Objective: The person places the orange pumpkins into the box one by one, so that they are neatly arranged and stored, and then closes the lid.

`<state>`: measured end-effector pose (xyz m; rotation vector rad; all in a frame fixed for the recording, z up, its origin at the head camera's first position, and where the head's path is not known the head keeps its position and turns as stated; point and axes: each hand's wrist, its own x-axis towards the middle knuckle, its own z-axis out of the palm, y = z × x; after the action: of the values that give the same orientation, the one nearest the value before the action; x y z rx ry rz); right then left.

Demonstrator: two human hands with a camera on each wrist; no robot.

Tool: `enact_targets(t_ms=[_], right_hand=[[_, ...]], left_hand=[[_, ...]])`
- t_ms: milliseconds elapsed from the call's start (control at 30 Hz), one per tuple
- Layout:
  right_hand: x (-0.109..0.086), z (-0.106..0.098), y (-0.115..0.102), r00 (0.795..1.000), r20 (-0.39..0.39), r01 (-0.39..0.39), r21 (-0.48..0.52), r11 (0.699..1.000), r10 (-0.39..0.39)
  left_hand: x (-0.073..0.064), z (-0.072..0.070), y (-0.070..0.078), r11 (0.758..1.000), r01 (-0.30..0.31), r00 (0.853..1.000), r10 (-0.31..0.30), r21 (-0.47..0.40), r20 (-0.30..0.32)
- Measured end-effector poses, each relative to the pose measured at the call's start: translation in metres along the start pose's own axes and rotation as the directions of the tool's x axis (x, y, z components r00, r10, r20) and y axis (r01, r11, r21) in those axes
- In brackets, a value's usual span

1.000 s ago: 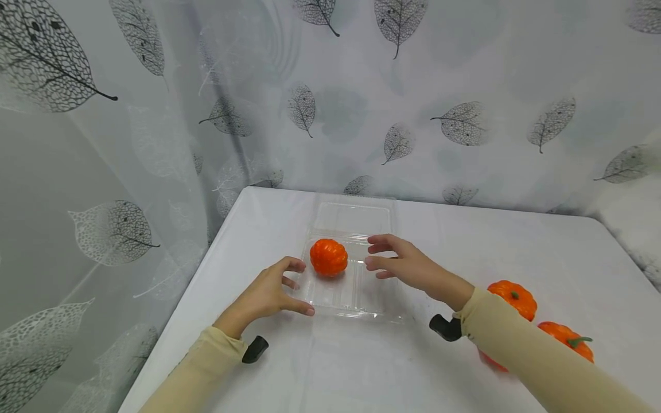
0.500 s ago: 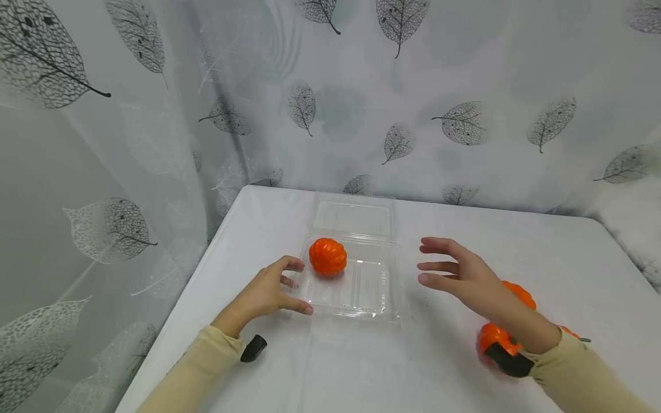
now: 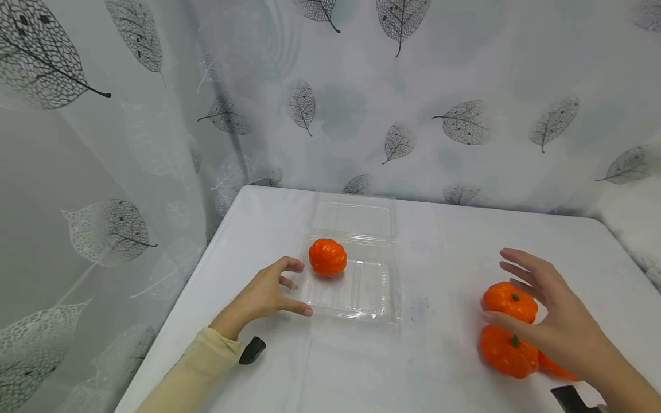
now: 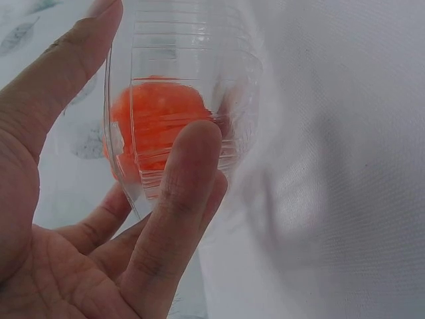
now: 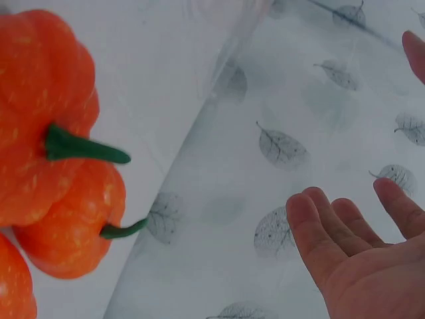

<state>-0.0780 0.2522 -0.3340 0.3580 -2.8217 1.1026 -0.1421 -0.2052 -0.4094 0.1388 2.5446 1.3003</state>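
Observation:
A small orange toy pumpkin point(image 3: 327, 257) sits in the left part of a clear plastic clamshell container point(image 3: 369, 287), whose lid point(image 3: 353, 218) lies folded back. My left hand point(image 3: 263, 295) is at the container's left side, thumb and fingers spread apart; whether they touch it I cannot tell. Over at the right, my right hand point(image 3: 560, 321) hovers over a group of pumpkins, fingers parted and holding nothing. Two of these, a rear pumpkin point(image 3: 508, 301) and a front pumpkin point(image 3: 508, 353), show green stems. A third pumpkin point(image 3: 555, 368) is partly hidden by the hand.
Everything rests on a white-covered table point(image 3: 356, 367). A pale curtain with leaf prints point(image 3: 351, 115) hangs behind the table and along its left side. The table's far edge runs just beyond the container's lid.
My right hand has moved right, from above the container to over the group of pumpkins. The left hand and the pumpkin in the container have stayed in place.

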Motion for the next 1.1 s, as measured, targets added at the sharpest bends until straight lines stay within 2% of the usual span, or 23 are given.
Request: enact_targets(t_ms=[100, 267, 400, 533, 667, 733, 900, 1100], right_hand=[[-0.011, -0.006, 0.008, 0.998, -0.043, 0.033, -0.039, 0.999, -0.034], [-0.027, -0.014, 0.020, 0.998, -0.045, -0.047, -0.078, 0.996, 0.043], [-0.032, -0.014, 0.032, 0.995, -0.042, -0.099, -0.126, 0.987, 0.094], [-0.035, -0.010, 0.047, 0.991, -0.013, -0.136, -0.211, 0.968, 0.136], [-0.041, -0.006, 0.062, 0.989, 0.029, -0.133, -0.237, 0.962, 0.144], [-0.042, -0.005, 0.066, 0.976, 0.073, -0.177, -0.273, 0.946, 0.203], [-0.042, -0.003, 0.076, 0.927, 0.158, -0.258, -0.386, 0.885, 0.339], [-0.043, 0.002, 0.087, 0.913, 0.191, -0.245, -0.451, 0.858, 0.361]], left_hand=[[0.000, -0.001, 0.000, 1.000, -0.006, 1.000, 0.006, 0.001, 0.003], [-0.001, 0.000, 0.001, 1.000, 0.000, 1.000, 0.000, 0.006, 0.007], [-0.001, -0.001, 0.002, 1.000, 0.004, 1.000, -0.004, 0.009, 0.005], [-0.001, -0.002, 0.003, 1.000, 0.013, 1.000, -0.014, 0.010, 0.006], [-0.001, -0.001, 0.003, 1.000, 0.021, 1.000, -0.021, 0.010, 0.007], [0.000, -0.001, 0.003, 1.000, 0.022, 1.000, -0.022, 0.010, 0.007], [0.001, -0.001, 0.001, 1.000, 0.016, 1.000, -0.016, 0.004, 0.010], [0.001, -0.001, 0.002, 1.000, 0.019, 1.000, -0.019, 0.001, 0.009]])
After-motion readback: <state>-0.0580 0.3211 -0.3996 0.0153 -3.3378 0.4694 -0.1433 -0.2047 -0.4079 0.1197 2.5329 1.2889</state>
